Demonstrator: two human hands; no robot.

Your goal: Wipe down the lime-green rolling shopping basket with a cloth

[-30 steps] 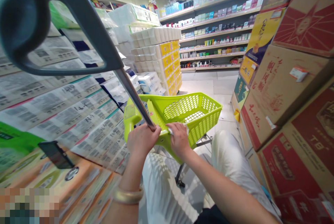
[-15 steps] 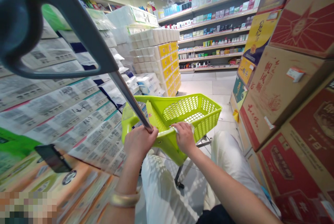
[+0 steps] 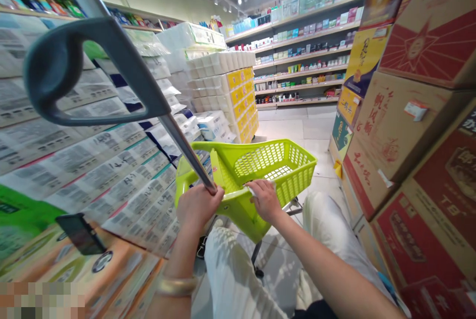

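My left hand (image 3: 200,205) is closed around the lower part of a metal pole (image 3: 182,140) that slants up to the left. A grey plastic loop handle (image 3: 122,69) is fixed to the pole higher up. The fist sits at the near rim of a lime-green shopping cart (image 3: 293,187) with a lattice basket. My right hand (image 3: 266,200) is curled over the cart's near side rim, with a white cloth or tissue (image 3: 253,192) showing at its fingers. Most of that white piece is hidden under the hand.
Stacked paper packs (image 3: 92,160) line the left side, with a phone-like black device (image 3: 82,234) on orange packs (image 3: 70,264). Cartons (image 3: 412,121) are piled close on the right. Shelves of boxes and bottles (image 3: 308,51) stand across the back, beyond the tiled floor (image 3: 320,128).
The grey loop handle has shifted a little right and down in view. My right hand appears slightly lower, still on the rim. My left hand keeps its hold on the pole.
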